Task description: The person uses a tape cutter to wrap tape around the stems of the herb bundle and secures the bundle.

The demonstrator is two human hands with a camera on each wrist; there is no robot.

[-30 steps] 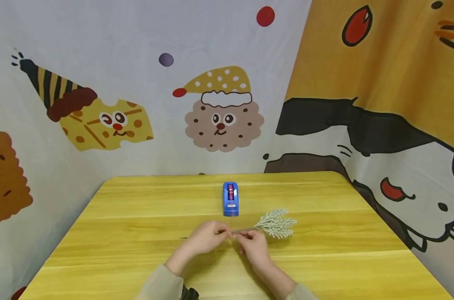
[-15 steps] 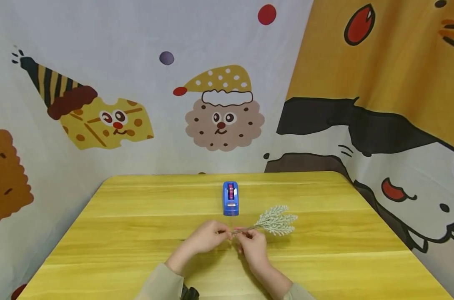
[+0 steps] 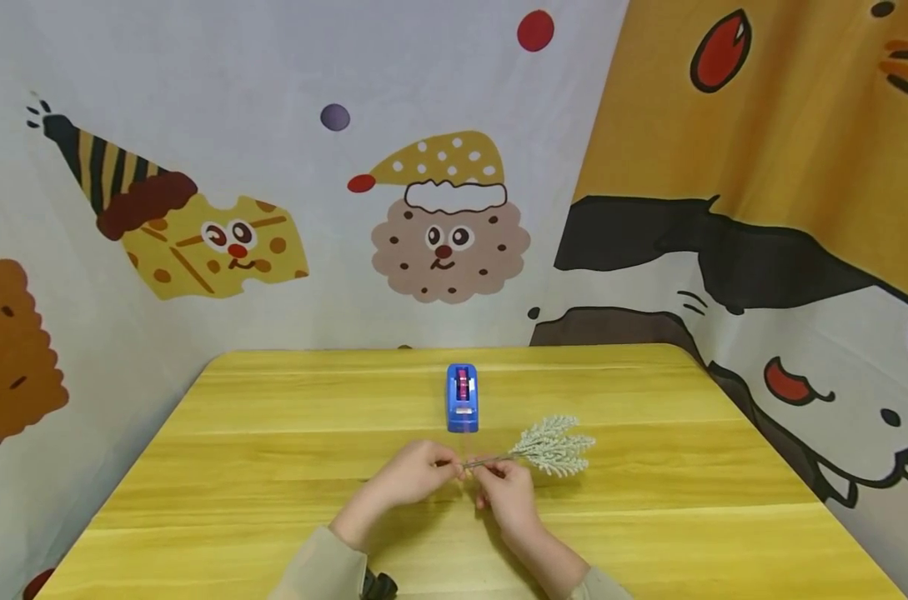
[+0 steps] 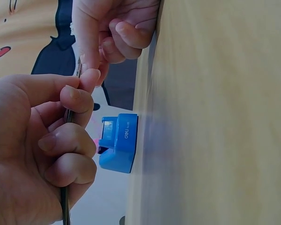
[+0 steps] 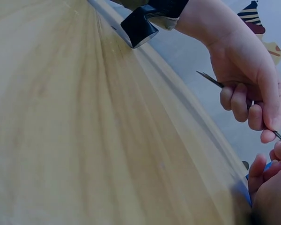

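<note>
A sprig of pale green artificial flowers (image 3: 553, 447) points right above the table, its thin dark stem (image 3: 491, 459) running between both hands. My left hand (image 3: 416, 473) grips the stem's lower part with curled fingers; in the left wrist view the stem (image 4: 65, 206) passes behind those fingers and out below. Close beside it, my right hand (image 3: 509, 496) pinches the stem nearer the flowers with thumb and forefinger. Just beyond the hands stands a blue tape dispenser (image 3: 463, 423) with a pink roll. A faint clear strip seems to reach from it toward the fingertips.
The yellow wood-grain table (image 3: 273, 417) spreads around the hands. Behind it hangs a cloth (image 3: 273, 50) printed with cartoon figures. A black device (image 5: 140, 28) is strapped at the left wrist, close to the table edge.
The flowers tipped up slightly and came back down a little. Both hands stay almost in place, and the tape dispenser has not moved.
</note>
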